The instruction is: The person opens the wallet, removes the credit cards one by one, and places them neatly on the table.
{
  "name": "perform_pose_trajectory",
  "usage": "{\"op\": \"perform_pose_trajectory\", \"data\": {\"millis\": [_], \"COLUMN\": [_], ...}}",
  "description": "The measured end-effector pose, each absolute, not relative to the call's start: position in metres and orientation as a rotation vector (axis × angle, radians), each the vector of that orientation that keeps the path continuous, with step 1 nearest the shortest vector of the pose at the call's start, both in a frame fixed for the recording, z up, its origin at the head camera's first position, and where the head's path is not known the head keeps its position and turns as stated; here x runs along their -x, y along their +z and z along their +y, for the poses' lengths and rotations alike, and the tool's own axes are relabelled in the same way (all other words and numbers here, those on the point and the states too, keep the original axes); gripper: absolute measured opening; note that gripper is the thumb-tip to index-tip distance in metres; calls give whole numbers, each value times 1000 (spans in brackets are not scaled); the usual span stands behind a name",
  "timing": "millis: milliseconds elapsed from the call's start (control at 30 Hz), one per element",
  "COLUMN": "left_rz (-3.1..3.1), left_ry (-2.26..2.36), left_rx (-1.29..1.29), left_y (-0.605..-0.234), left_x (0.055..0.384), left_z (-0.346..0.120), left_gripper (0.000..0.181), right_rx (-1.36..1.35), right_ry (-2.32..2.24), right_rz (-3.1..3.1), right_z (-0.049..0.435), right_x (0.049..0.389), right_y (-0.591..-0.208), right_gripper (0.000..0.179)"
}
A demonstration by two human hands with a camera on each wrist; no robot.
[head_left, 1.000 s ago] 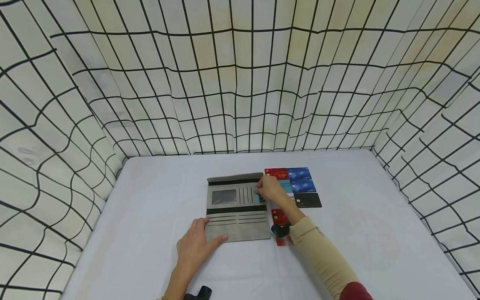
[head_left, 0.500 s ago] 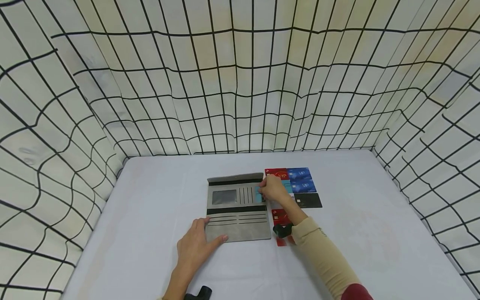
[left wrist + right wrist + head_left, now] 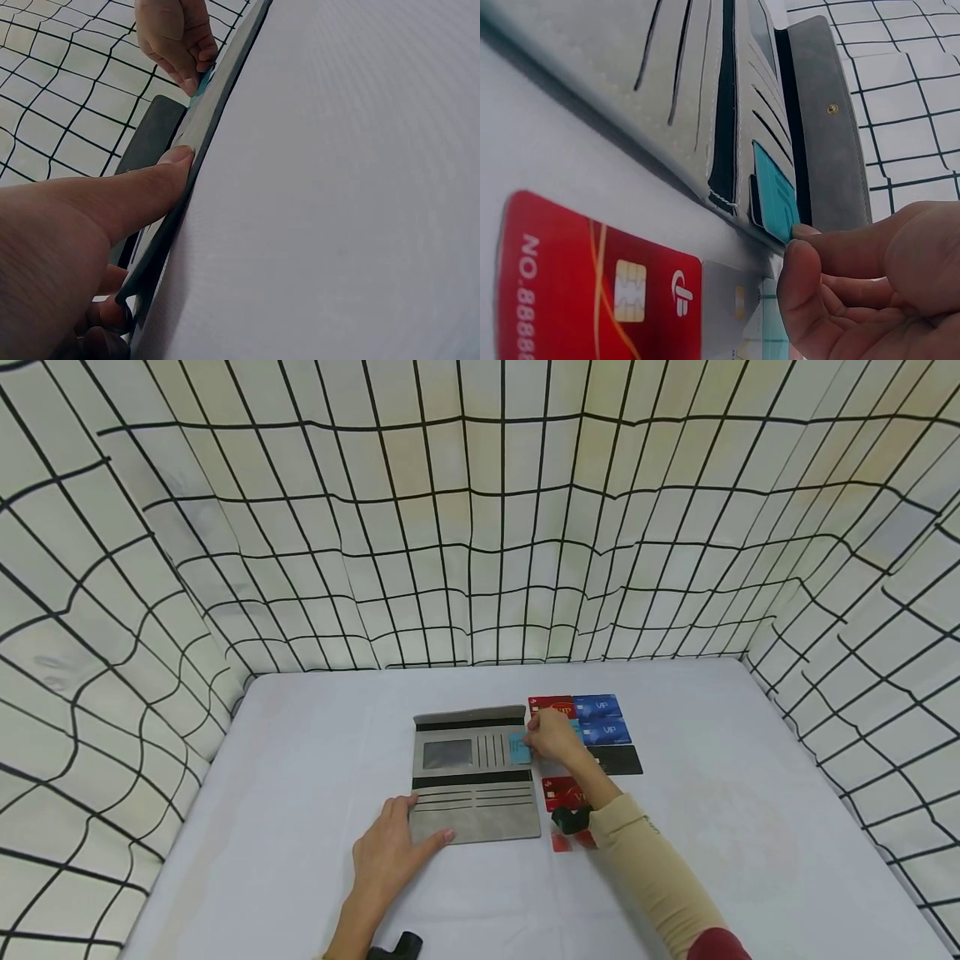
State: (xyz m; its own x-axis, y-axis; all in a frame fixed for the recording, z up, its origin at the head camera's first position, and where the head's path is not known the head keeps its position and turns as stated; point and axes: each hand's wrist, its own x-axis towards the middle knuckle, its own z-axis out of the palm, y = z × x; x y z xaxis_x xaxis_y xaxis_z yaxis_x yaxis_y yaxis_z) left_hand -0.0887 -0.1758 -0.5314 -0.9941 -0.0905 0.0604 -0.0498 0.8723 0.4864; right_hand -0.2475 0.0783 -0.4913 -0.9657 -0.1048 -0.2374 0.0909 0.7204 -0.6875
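Note:
A grey wallet [image 3: 474, 817] lies unfolded on the white table, its flap to the far side. My left hand [image 3: 386, 852] holds the near left corner, thumb on the near edge and fingers at the left edge. In the left wrist view the thumb [image 3: 154, 191] lies on top and the curled fingers are partly hidden. My right hand [image 3: 553, 737] pinches the corner of a teal card [image 3: 776, 196] at the wallet's right slots. A dark card edge [image 3: 754, 201] shows beside the teal one.
Cards lie right of the wallet: red [image 3: 553, 703], blue VIP [image 3: 606, 732], black [image 3: 618, 760] and another red [image 3: 558, 793], some hidden under the right arm. Black netting [image 3: 480, 547] encloses the table [image 3: 300, 760] at the back and sides.
My right hand has shifted slightly to the right, and more of the teal card shows beside the fingers. The left hand and the wallet stay where they were.

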Motion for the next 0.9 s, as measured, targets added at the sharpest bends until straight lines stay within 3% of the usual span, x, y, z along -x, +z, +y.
{"op": "perform_pose_trajectory", "data": {"millis": [233,533,900], "left_rz": [-2966,-2967,-2959], "left_ry": [-765,-765,-772], "left_rx": [-117,-119,-121], "left_y": [-531,-530,-530], "left_x": [89,89,89], "left_z": [-175,-175,-175], "left_gripper": [83,83,82], "right_rx": [61,125,10], "right_ry": [-1043,-998,-1121], "right_rz": [2666,2660,2591], "right_z": [82,85,93], "right_x": [246,243,241], "right_y": [-490,-489,-488], "right_gripper": [19,34,42]}}
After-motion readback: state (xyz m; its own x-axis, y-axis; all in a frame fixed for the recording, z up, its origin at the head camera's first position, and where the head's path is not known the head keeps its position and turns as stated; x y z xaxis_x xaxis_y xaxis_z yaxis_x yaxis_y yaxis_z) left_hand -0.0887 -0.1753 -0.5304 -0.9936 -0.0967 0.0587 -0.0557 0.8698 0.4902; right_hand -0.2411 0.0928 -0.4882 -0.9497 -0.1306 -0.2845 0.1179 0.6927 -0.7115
